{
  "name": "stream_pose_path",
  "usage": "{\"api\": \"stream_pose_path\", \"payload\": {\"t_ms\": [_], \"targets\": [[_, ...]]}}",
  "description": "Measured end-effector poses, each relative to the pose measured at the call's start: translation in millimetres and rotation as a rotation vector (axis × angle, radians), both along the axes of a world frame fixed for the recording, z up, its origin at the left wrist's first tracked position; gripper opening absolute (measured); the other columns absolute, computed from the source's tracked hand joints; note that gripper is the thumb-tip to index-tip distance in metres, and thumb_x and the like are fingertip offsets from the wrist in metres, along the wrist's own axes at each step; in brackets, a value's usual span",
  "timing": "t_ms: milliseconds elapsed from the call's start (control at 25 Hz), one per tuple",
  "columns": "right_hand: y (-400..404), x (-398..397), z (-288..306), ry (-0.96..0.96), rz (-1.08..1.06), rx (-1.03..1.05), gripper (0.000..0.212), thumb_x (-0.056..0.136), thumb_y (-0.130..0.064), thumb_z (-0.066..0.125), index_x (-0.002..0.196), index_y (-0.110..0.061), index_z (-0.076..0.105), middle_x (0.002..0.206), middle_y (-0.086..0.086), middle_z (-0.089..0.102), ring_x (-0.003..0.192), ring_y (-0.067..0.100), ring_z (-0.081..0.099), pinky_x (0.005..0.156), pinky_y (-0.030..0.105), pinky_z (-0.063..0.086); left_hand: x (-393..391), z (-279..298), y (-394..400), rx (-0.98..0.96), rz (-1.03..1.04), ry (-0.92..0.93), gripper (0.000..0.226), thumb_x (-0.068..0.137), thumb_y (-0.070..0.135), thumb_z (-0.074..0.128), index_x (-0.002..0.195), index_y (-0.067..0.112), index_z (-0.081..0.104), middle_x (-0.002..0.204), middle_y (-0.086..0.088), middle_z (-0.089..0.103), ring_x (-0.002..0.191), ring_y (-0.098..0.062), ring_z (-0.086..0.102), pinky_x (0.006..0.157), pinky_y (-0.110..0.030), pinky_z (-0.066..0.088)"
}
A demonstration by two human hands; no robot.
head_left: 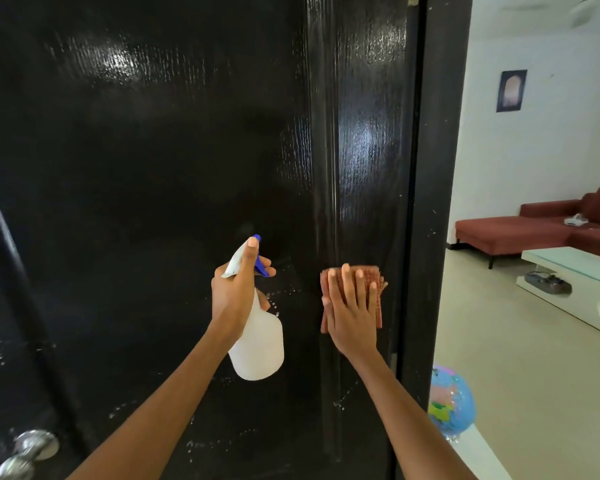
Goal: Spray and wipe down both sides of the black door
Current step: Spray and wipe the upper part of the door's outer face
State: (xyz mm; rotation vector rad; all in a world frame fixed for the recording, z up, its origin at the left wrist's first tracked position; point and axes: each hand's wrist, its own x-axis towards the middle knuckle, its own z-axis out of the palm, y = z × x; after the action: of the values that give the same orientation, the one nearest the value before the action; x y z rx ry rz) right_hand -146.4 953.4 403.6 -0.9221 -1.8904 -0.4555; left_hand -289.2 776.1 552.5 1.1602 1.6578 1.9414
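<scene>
Head view: glossy black wood-grain door (pixel 174 161), filling most of the frame, hinge edge at right, round silver metal knob (pixel 28 452) at the lower left corner. Left hand (pixel 238 289): fingers wrapped round the neck of a white plastic spray bottle with blue trigger (pixel 258 337), forefinger laid along the head, nozzle facing the door. Right hand (pixel 352 313): fingers straight and slightly spread, palm pressing a folded reddish-brown woven cloth (pixel 373 282) flat against the door near its right edge. Droplets and wet streaks show on the lower half of the door. Recommended handling: keep the palm flat, overlap strokes along the grain, work downward through the droplets, refold the cloth when damp. Far side of the door: not visible.
</scene>
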Motion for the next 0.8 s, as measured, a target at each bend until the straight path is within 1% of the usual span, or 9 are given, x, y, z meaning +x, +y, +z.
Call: {"api": "stream_pose_path", "payload": {"t_ms": [120, 200, 280, 400, 480, 520, 640, 720, 800], "targets": [[3, -16, 100, 0.135, -0.025, 0.068, 0.060, 0.112, -0.039, 0.031, 0.166, -0.020, 0.013, 0.173, 0.009, 0.005, 0.159, 0.033, 0.003, 0.127, 0.058, 0.006, 2, 8, -3, 0.008, 0.018, 0.002, 0.061, 0.090, 0.069, 0.047, 0.095, 0.013, 0.071, 0.091, -0.003, 0.076, 0.045, -0.022, 0.058, 0.050, -0.029, 0.053], [10, -22, 167, 0.172, -0.044, 0.120, 0.057, 0.113, -0.040, 0.030, 0.165, -0.019, 0.019, 0.172, 0.010, 0.011, 0.159, 0.033, 0.008, 0.127, 0.058, 0.009, 4, 15, -3, 0.029, 0.015, 0.011, 0.059, 0.092, 0.067, 0.047, 0.093, 0.013, 0.071, 0.090, -0.003, 0.076, 0.045, -0.022, 0.058, 0.049, -0.029, 0.052], [16, -23, 228, 0.178, -0.045, 0.165, 0.057, 0.113, -0.041, 0.027, 0.165, -0.021, 0.019, 0.172, 0.010, 0.014, 0.159, 0.032, 0.010, 0.127, 0.057, 0.009, 6, 26, -4, 0.057, 0.005, 0.027, 0.058, 0.093, 0.066, 0.048, 0.091, 0.013, 0.071, 0.088, -0.002, 0.076, 0.044, -0.023, 0.058, 0.050, -0.030, 0.053], [14, -25, 282, 0.246, -0.036, 0.156, 0.057, 0.112, -0.043, 0.024, 0.165, -0.023, 0.017, 0.172, 0.008, 0.013, 0.159, 0.031, 0.010, 0.128, 0.055, 0.006, 6, 39, -4, 0.092, 0.014, 0.054, 0.057, 0.094, 0.065, 0.048, 0.091, 0.012, 0.071, 0.089, -0.002, 0.076, 0.044, -0.023, 0.058, 0.053, -0.032, 0.054], [7, -34, 275, 0.252, -0.038, 0.173, 0.057, 0.113, -0.043, 0.024, 0.165, -0.021, 0.017, 0.172, 0.009, 0.012, 0.159, 0.032, 0.009, 0.128, 0.056, 0.007, 2, 40, -7, 0.099, 0.025, 0.064, 0.057, 0.095, 0.064, 0.046, 0.092, 0.013, 0.071, 0.089, -0.002, 0.076, 0.044, -0.024, 0.058, 0.055, -0.033, 0.054], [3, -40, 258, 0.208, -0.022, 0.205, 0.058, 0.113, -0.042, 0.026, 0.165, -0.019, 0.018, 0.172, 0.009, 0.012, 0.159, 0.032, 0.009, 0.128, 0.056, 0.008, -2, 38, -10, 0.099, 0.033, 0.062, 0.056, 0.096, 0.063, 0.046, 0.092, 0.013, 0.071, 0.089, -0.001, 0.076, 0.043, -0.024, 0.058, 0.056, -0.033, 0.055], [-10, -59, 182, 0.029, 0.093, 0.272, 0.060, 0.112, -0.043, 0.034, 0.165, -0.018, 0.019, 0.172, 0.009, 0.012, 0.159, 0.032, 0.008, 0.128, 0.054, 0.010, -17, 27, -22, 0.085, 0.073, 0.033, 0.055, 0.096, 0.063, 0.046, 0.092, 0.014, 0.071, 0.090, -0.002, 0.076, 0.042, -0.022, 0.057, 0.057, -0.033, 0.055], [-17, -67, 131, -0.024, 0.152, 0.219, 0.065, 0.111, -0.044, 0.037, 0.165, -0.019, 0.014, 0.173, 0.008, 0.008, 0.160, 0.032, 0.004, 0.128, 0.054, 0.006, -28, 17, -29, 0.063, 0.105, 0.007, 0.054, 0.096, 0.062, 0.046, 0.093, 0.014, 0.071, 0.091, -0.002, 0.076, 0.043, -0.022, 0.058, 0.055, -0.032, 0.054], [-23, -69, 76, -0.094, 0.146, 0.179, 0.070, 0.109, -0.045, 0.041, 0.166, -0.021, 0.009, 0.174, 0.007, 0.003, 0.160, 0.031, 0.002, 0.128, 0.053, 0.002, -38, 4, -38, 0.034, 0.130, -0.007, 0.054, 0.095, 0.063, 0.047, 0.092, 0.015, 0.071, 0.091, -0.001, 0.076, 0.044, -0.022, 0.058, 0.054, -0.031, 0.053]]}}
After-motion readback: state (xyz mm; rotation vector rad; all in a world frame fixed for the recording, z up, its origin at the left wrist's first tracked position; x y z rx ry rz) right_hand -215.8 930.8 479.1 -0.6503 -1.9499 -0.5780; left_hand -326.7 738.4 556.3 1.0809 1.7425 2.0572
